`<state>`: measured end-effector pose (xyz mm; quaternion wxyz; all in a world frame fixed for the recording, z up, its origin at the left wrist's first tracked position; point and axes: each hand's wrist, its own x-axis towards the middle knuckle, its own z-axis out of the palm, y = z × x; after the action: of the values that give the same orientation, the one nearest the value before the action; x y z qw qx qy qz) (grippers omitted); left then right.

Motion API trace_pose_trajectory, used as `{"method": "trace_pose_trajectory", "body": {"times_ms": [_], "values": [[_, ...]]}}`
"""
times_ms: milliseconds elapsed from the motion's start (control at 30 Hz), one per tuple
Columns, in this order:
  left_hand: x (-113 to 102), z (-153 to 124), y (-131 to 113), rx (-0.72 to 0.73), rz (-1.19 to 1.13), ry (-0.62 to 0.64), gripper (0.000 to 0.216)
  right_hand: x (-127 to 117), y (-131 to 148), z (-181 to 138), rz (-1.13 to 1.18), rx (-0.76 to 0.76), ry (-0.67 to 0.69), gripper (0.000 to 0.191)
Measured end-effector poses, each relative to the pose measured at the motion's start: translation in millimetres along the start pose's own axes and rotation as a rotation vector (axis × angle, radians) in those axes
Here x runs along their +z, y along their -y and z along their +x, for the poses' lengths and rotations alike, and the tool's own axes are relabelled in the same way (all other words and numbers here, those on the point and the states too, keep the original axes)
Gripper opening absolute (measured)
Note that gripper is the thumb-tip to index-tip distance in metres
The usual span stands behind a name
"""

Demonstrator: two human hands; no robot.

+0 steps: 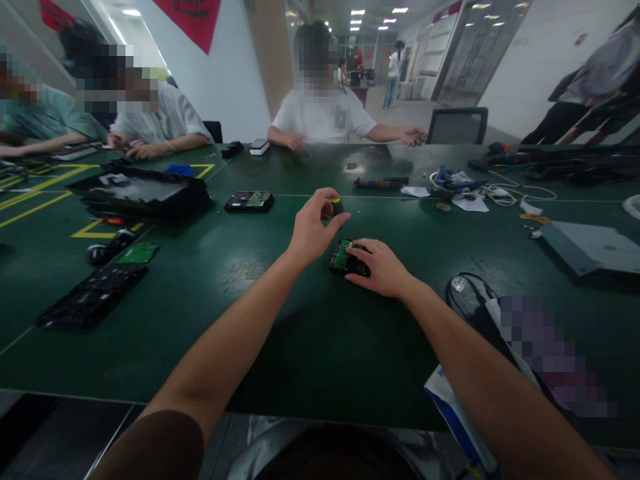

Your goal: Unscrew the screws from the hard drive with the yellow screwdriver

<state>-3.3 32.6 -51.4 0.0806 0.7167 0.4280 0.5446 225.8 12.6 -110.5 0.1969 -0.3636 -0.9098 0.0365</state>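
Observation:
My left hand (316, 225) is closed round the handle of a screwdriver (337, 208), dark with a yellow band. Its thin shaft points down at a small black device with a green circuit board (341, 256) lying on the table. Whether the tip sits in a screw is too small to tell. My right hand (379, 265) grips the same device from the right, fingers over its top and thumb along the near side, so part of it is hidden.
On the green table (310, 360) lie a similar opened device (249, 201), a black tray (145, 190), a black panel (93, 297), a green board (139, 253), a grey metal box (590, 247) and cables (520, 190). A person in a white shirt (323, 113) sits opposite.

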Motion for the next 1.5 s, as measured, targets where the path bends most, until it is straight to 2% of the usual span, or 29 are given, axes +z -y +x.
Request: {"method": "trace_pose_trajectory", "body": {"times_ms": [433, 733, 933, 1233, 1400, 1500], "values": [[-0.7, -0.6, -2.6, 0.068, 0.041, 0.033, 0.032, -2.0, 1.7, 0.8, 0.027, 0.011, 0.009, 0.067], [-8.0, -0.3, -4.4, 0.178, 0.389, 0.042, 0.035, -0.8, 1.3, 0.9, 0.005, -0.003, 0.002, 0.066], [-8.9, -1.5, -7.0, 0.107, 0.372, 0.006, 0.034, -1.1, 1.7, 0.9, -0.004, 0.006, 0.001, 0.066], [-8.0, -0.9, -12.3, 0.024, 0.404, 0.185, 0.048, -2.4, 2.7, 1.0, -0.011, 0.013, 0.021, 0.067], [-5.2, -4.2, -12.5, 0.024, 0.318, 0.129, 0.053, -3.5, 3.2, 1.2, 0.002, 0.013, 0.021, 0.065], [-2.8, -6.6, -12.3, 0.028, 0.291, 0.102, 0.046, -3.7, 3.3, 1.4, 0.007, 0.015, 0.018, 0.065]]}}
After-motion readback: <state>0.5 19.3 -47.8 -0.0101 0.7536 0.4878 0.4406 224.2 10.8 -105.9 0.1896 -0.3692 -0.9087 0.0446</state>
